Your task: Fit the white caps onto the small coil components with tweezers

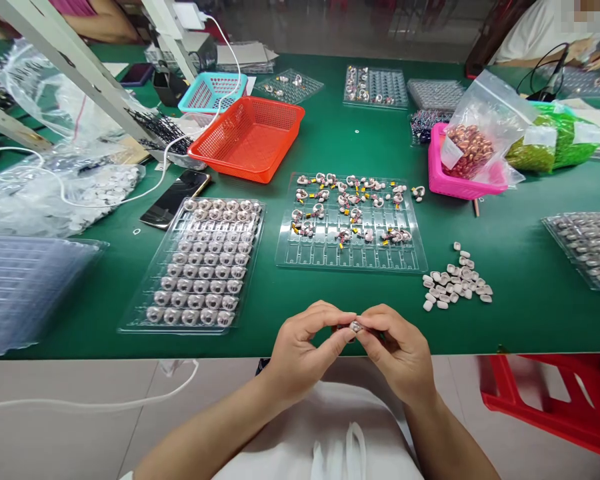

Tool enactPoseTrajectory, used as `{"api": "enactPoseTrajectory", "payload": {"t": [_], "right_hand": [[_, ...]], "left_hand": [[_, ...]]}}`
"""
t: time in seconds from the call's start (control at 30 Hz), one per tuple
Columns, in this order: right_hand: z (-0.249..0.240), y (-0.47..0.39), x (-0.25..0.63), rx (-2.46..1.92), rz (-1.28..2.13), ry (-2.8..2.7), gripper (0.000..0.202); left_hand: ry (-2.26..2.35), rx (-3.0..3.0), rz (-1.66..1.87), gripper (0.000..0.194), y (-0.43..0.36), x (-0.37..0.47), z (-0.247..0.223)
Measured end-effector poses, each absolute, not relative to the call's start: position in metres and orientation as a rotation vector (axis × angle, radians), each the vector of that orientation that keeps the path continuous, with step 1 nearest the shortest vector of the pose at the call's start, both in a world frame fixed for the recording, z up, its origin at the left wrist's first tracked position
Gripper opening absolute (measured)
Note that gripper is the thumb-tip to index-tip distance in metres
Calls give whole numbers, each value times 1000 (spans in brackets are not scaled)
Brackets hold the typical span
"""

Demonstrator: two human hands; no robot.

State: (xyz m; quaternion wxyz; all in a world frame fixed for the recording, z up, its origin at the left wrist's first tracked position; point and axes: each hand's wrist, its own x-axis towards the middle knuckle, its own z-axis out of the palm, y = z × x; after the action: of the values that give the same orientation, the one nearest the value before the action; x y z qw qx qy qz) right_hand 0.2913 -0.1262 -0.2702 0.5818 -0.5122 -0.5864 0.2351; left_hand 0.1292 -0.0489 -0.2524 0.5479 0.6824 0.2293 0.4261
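Pinched between the fingertips of both hands is a small silvery-beige part (355, 326), at the table's near edge; fingers cover most of it. My left hand (307, 343) grips it from one side, and my right hand (397, 350) from the other. Just beyond them lies a clear plastic tray (320, 257) with small white earphone-like pieces (355, 215) that have wires and yellow tabs. To the left, another clear tray (153, 293) carries rows of rounded beige parts (206, 271). Right of my hands is a loose pile of small white caps (453, 288).
A red basket (253, 143), a light-blue basket (213, 92) and a phone (173, 200) lie at the back left. At the right, a pink basket (463, 187) holds a bag of copper-coloured parts (470, 148). A filled tray (590, 247) sits far right; stacked trays (30, 287) are far left.
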Motion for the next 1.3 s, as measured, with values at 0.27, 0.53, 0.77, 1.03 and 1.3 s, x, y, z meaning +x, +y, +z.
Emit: {"api": "enactPoseTrajectory", "payload": {"t": [0.27,0.53,0.77,1.03,1.3], "right_hand": [[-274,-125,292,-1184,543,-1379,22],[-270,-125,302,-1121,546,-1550,24],[-264,-125,304,-1056,658,-1601,22],[-269,-126,299,-1018,724,-1557,20],[-261,-126,301,-1114,749,-1541,16]], "left_hand": [[522,1598,1010,16,-49,129,-255],[544,1459,835,14,-42,123,-252],[615,1231,509,12,-29,116,-245],[538,969,451,14,-29,117,-254],[557,1010,415,24,-28,118,-248]]}}
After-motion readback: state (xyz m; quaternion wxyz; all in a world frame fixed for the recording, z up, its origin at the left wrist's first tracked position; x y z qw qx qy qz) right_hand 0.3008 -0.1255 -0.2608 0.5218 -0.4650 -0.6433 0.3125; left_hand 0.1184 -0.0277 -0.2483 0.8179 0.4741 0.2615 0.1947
